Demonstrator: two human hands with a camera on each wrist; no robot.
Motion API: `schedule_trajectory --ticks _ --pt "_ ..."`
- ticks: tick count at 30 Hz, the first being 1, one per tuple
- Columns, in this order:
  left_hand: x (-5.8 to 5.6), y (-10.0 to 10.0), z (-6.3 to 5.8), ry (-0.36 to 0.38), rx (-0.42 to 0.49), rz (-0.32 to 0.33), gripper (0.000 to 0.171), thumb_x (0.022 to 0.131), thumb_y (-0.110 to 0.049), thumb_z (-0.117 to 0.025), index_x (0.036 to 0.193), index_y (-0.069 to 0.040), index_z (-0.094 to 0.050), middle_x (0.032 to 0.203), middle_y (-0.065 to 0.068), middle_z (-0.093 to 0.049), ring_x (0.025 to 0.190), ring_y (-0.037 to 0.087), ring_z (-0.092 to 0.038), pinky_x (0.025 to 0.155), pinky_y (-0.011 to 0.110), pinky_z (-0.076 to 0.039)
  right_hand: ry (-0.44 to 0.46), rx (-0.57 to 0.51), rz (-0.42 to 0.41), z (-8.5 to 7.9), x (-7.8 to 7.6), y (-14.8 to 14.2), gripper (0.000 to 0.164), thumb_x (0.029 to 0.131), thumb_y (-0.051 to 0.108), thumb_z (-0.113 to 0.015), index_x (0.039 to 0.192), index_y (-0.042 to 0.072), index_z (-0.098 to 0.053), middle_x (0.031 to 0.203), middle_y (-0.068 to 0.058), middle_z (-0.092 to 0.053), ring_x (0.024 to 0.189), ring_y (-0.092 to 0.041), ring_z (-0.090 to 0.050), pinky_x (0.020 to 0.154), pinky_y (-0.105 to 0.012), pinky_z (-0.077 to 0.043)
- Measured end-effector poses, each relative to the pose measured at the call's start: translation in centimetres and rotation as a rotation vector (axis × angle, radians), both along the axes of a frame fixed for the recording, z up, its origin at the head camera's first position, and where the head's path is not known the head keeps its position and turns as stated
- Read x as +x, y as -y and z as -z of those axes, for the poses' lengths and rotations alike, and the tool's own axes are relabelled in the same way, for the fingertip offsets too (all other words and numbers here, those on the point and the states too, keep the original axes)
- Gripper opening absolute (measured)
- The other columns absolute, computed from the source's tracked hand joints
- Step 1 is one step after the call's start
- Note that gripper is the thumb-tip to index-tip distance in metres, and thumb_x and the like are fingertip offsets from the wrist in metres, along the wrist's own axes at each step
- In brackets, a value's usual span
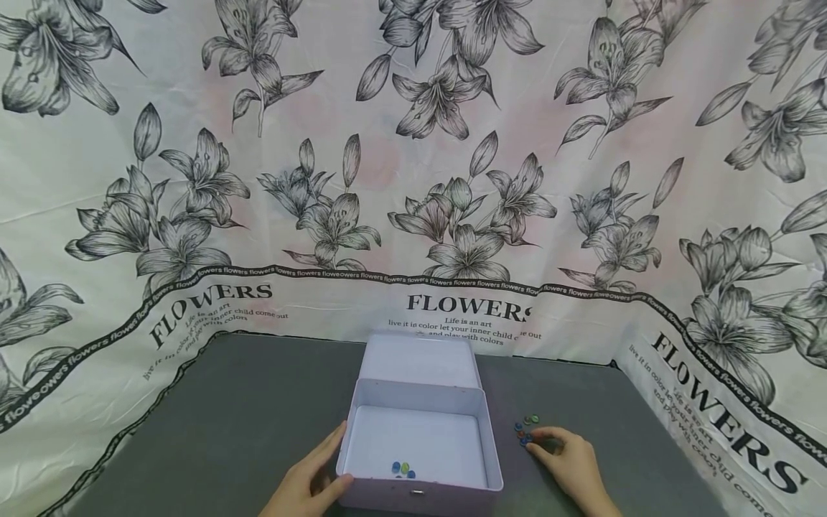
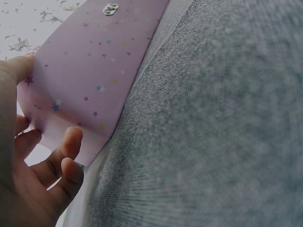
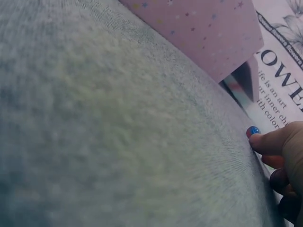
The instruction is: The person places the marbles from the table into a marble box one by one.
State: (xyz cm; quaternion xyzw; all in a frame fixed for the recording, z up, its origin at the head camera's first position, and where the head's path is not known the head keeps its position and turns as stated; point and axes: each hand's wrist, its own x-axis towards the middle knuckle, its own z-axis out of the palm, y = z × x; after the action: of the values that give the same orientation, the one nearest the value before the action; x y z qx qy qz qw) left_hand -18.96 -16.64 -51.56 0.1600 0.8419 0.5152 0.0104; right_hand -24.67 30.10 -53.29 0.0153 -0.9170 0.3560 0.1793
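A pale lilac tin box (image 1: 420,495) with printed stars stands with its lid (image 1: 423,362) tipped back. Inside, near the front wall, lie several blue and yellow-green glass marbles (image 1: 405,468). My left hand (image 1: 309,477) grips the box's front left corner, thumb at the front, some fingers along the side; in the left wrist view two fingers stand off it. To the right of the box, my right hand (image 1: 568,463) has thumb and forefinger brought together at a blue marble (image 3: 254,130). Blue, orange and green marbles (image 1: 518,426) lie close by its fingertips.
A dark grey cloth (image 1: 271,402) covers the table. Behind it and along both sides hangs a white curtain (image 1: 336,301) with flower prints and lettering. The raised lid reaches close to the back curtain. A small metal clasp (image 2: 111,9) sits on the box front.
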Motion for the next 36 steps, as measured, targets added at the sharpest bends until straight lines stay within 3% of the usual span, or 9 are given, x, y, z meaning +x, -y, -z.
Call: schedule_trajectory --ticks 8,13,19,24,27,36 --pt "-0.1 0.0 0.3 -0.026 0.007 0.011 0.075 0.101 -0.031 -0.074 0.164 -0.008 -0.039 0.165 0.025 -0.039 0.059 -0.001 -0.042 0.055 0.021 -0.043 0.011 0.017 0.020 0.0 -0.9 -0.1 0.016 0.084 0.011 -0.089 0.099 0.009 -0.083 0.089 -0.002 -0.080 0.038 -0.002 -0.034 0.039 -0.021 -0.031" --pt "-0.1 0.0 0.3 -0.022 -0.026 0.000 0.075 0.102 -0.032 -0.073 0.164 -0.008 -0.039 0.166 0.024 -0.040 0.060 0.000 -0.042 0.055 0.021 -0.043 0.049 0.003 0.039 -0.1 -1.0 -0.2 0.015 0.086 0.012 -0.089 0.100 0.010 -0.083 0.088 -0.002 -0.080 0.038 -0.003 -0.034 0.040 -0.022 -0.031" --pt "-0.1 0.0 0.2 -0.027 -0.022 -0.003 0.075 0.102 -0.032 -0.073 0.164 -0.009 -0.039 0.166 0.022 -0.040 0.060 0.000 -0.043 0.055 0.021 -0.044 0.033 -0.021 0.038 -0.3 -1.0 -0.1 0.015 0.087 0.016 -0.089 0.100 0.011 -0.083 0.089 -0.001 -0.080 0.037 -0.002 -0.032 0.040 -0.022 -0.031" --pt "-0.1 0.0 0.1 -0.029 -0.014 0.005 0.075 0.102 -0.032 -0.073 0.165 -0.009 -0.039 0.166 0.023 -0.040 0.060 -0.001 -0.042 0.055 0.021 -0.043 0.045 -0.068 0.026 -0.9 -0.9 0.1 0.017 0.088 0.018 -0.088 0.103 0.010 -0.083 0.074 0.003 -0.075 0.037 0.000 -0.028 0.039 -0.021 -0.030" --pt "-0.1 0.1 0.2 -0.022 -0.022 0.011 0.076 0.102 -0.032 -0.073 0.165 -0.009 -0.037 0.167 0.023 -0.038 0.059 -0.001 -0.041 0.055 0.021 -0.044 0.056 -0.101 0.022 -1.3 -0.8 0.3 0.017 0.090 0.017 -0.086 0.106 0.010 -0.083 0.074 0.003 -0.075 0.037 -0.001 -0.029 0.040 -0.022 -0.032" --pt "0.0 0.2 0.4 -0.024 -0.011 0.022 0.077 0.102 -0.032 -0.073 0.166 -0.008 -0.036 0.168 0.024 -0.036 0.060 -0.001 -0.041 0.055 0.021 -0.044 -0.027 -0.150 0.012 -2.6 -1.2 1.9 0.016 0.093 0.016 -0.083 0.107 0.009 -0.083 0.081 -0.006 -0.079 0.036 0.001 -0.027 0.037 -0.019 -0.027"
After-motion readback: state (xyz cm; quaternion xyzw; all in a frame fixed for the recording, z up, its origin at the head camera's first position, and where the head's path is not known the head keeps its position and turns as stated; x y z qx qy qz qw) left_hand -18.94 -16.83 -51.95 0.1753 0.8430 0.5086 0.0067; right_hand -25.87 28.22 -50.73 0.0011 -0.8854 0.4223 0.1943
